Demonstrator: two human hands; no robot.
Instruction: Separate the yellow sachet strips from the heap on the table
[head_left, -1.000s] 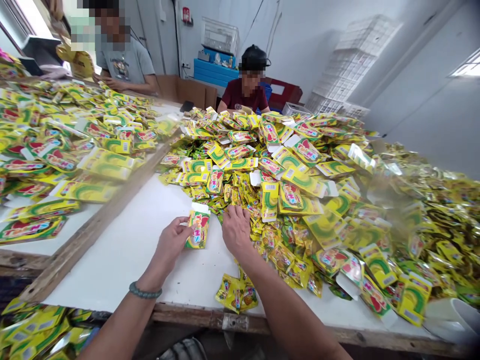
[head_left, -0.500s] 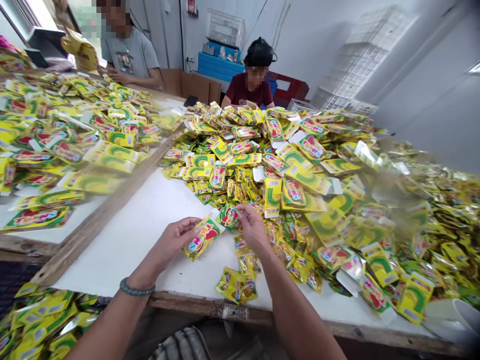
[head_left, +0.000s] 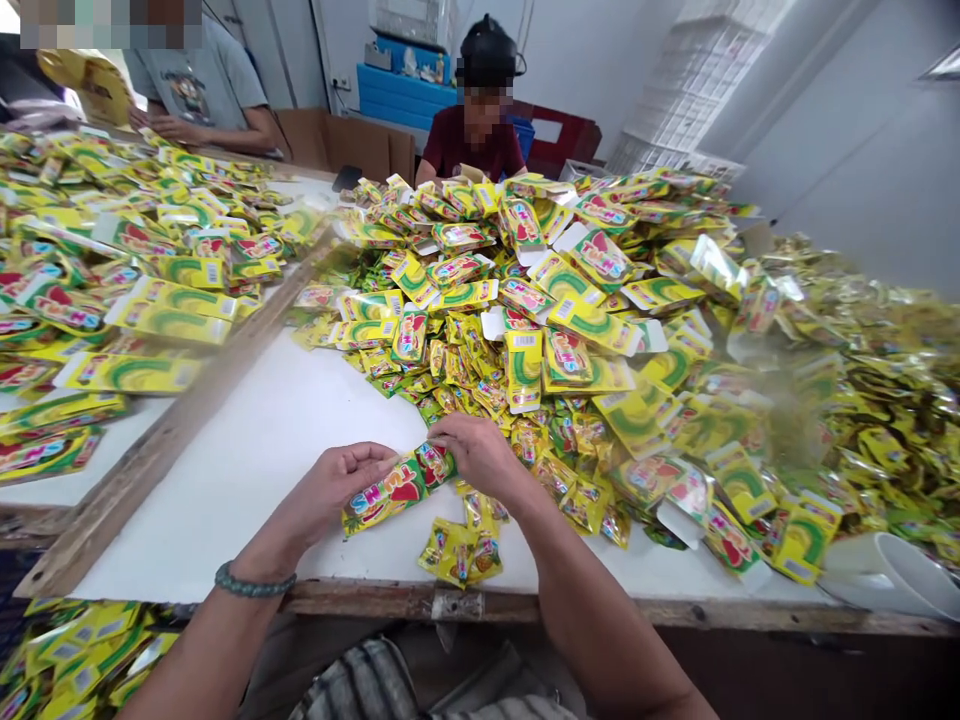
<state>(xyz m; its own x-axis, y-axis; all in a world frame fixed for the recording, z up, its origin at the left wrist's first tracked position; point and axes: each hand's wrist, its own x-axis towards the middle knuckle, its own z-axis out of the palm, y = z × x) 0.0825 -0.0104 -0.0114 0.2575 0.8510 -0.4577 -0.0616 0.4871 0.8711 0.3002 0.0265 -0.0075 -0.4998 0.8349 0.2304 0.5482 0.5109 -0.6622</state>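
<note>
My left hand (head_left: 346, 482) is closed around a flat yellow and green candy box (head_left: 386, 498) printed with bright letters and a red fruit. At the box's right end, my right hand (head_left: 474, 452) pinches a small green and red candy packet (head_left: 434, 464). The packet meets the box's end; I cannot tell how far inside it is. Just below the right hand, several yellow candy packets (head_left: 459, 550) lie on the white tabletop (head_left: 225, 480). A large heap of loose candy packets (head_left: 457, 365) and boxes rises beyond both hands.
A wooden strip (head_left: 176, 425) divides the table, with more candy boxes (head_left: 161, 310) on its left side. At the right front edge stands a white bowl (head_left: 889, 575). Two people sit across the table, one in a dark red shirt (head_left: 472, 140), one in a grey shirt (head_left: 199, 85).
My right hand has brought the small packet against the box's end, and the box has turned flatter. The whole view has shifted, so the scene sits higher and further left.
</note>
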